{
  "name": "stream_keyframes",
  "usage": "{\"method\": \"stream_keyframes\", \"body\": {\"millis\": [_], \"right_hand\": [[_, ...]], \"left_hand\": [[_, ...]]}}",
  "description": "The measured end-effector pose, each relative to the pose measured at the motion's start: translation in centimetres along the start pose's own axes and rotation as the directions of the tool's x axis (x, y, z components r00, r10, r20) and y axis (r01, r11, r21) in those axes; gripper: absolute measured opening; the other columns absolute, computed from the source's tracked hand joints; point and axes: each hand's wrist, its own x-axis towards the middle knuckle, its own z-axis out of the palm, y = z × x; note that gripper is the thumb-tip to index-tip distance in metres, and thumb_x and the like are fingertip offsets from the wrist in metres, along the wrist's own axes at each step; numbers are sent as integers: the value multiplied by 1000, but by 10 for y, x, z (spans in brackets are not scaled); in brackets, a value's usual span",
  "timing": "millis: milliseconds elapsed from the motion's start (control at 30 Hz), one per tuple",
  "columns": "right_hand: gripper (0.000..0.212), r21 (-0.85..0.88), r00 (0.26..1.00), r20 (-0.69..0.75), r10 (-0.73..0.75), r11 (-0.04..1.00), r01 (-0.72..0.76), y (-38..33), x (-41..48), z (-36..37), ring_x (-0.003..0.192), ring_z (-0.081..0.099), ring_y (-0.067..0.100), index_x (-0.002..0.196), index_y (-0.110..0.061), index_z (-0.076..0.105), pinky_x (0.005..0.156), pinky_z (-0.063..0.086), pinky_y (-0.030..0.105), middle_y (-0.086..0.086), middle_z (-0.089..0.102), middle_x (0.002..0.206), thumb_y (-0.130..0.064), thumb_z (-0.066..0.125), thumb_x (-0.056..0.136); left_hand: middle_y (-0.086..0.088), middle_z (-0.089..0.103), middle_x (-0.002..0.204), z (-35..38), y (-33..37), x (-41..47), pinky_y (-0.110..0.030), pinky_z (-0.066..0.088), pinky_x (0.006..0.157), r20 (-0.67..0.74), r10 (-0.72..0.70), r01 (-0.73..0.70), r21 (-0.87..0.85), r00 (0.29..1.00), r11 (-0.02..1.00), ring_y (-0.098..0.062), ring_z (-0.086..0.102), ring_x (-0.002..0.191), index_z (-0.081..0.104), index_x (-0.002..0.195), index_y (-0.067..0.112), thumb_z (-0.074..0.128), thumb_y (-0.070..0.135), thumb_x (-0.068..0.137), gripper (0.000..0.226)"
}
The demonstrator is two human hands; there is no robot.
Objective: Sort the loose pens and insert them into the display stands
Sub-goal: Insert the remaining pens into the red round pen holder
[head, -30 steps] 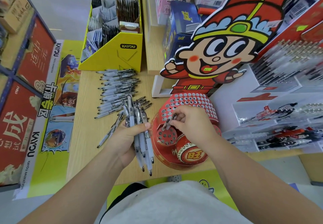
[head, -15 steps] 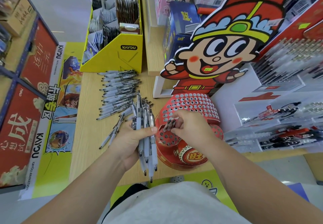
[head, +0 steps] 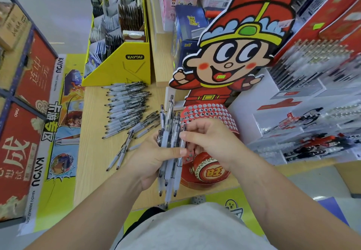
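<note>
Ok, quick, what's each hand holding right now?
Left hand: closed, gripping a pen bundle.
Right hand: closed, pinching one pen at the bundle's edge.

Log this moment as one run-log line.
left hand: grips bundle | right hand: pinches pen at bundle | table: loose pens

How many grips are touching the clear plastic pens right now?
2. The left grip holds the bundle of clear plastic pens; the right grip pinches a single clear pen at the bundle's right edge. No other grips are in view.
</note>
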Motion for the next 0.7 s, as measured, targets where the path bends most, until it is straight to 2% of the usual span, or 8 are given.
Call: {"method": "stream_keyframes", "body": {"millis": [100, 167, 300, 400, 467, 500, 600, 700], "right_hand": [[11, 87, 999, -31, 21, 996, -19, 0, -2, -9, 66, 66, 21, 80, -15, 68, 52, 48, 25, 16, 72, 79, -17, 75, 88], [9, 148, 996, -74, 41, 989, -30, 0, -3, -17, 62, 64, 18, 83, -12, 66, 52, 50, 24, 11, 72, 74, -14, 73, 89], [11, 194, 970, -242, 40, 981, 8, 4, -7, -36, 58, 64, 19, 97, -10, 71, 51, 52, 24, 9, 72, 72, -9, 76, 86], [8, 103, 924, -382, -37, 991, 82, 9, -9, -44, 60, 68, 19, 93, -11, 73, 53, 55, 25, 7, 73, 71, -15, 77, 87], [7, 9, 896, -430, -107, 992, 123, 13, -10, -44, 58, 69, 18, 89, -13, 72, 50, 53, 24, 6, 72, 68, -19, 76, 88], [7, -49, 887, -439, -141, 990, 133, 16, -10, -42, 57, 69, 18, 88, -15, 71, 50, 53, 25, 6, 71, 67, -20, 76, 88], [9, -211, 878, -414, -241, 963, 164, 30, -5, -35, 61, 71, 20, 86, -25, 70, 61, 61, 40, 2, 68, 67, -23, 79, 86], [18, -354, 871, -369, -323, 916, 189, 43, 1, -28, 67, 69, 16, 82, -38, 66, 69, 59, 45, -6, 65, 69, -27, 81, 83]], "left_hand": [[-11, 75, 82, -2, -4, 1, -29, 58, 60, -18, 16, -16, -37, 1000, 999, -24, 72, 72, 69, 99, 10, 75, -1, 73, 29], [-7, 72, 73, -7, -6, 2, -28, 54, 55, -46, 7, -10, -81, 999, 997, -22, 68, 62, 67, 97, 12, 75, 3, 72, 28], [-7, 72, 87, -22, -13, 3, -35, 52, 65, -158, -29, 14, -99, 987, 995, -23, 69, 72, 61, 113, 12, 84, 11, 65, 53], [-16, 72, 110, -29, -19, 3, -49, 56, 86, -222, -70, 43, -125, 973, 991, -34, 71, 97, 51, 134, 5, 96, 20, 54, 93], [-22, 59, 138, -29, -22, 3, -65, 38, 109, -238, -85, 59, -116, 967, 991, -44, 58, 126, 40, 148, 12, 104, 31, 38, 128], [-21, 58, 140, -31, -25, 4, -67, 32, 113, -240, -83, 56, -116, 967, 992, -44, 55, 128, 40, 149, 15, 105, 34, 34, 133], [-13, 69, 125, -29, -26, 2, -66, 32, 114, -258, -81, 54, -111, 963, 992, -38, 64, 116, 46, 144, 14, 104, 32, 31, 128], [-19, 54, 145, -32, -33, 4, -68, 30, 113, -283, -90, 57, -124, 955, 991, -43, 53, 131, 39, 150, 19, 105, 39, 27, 141]]}}
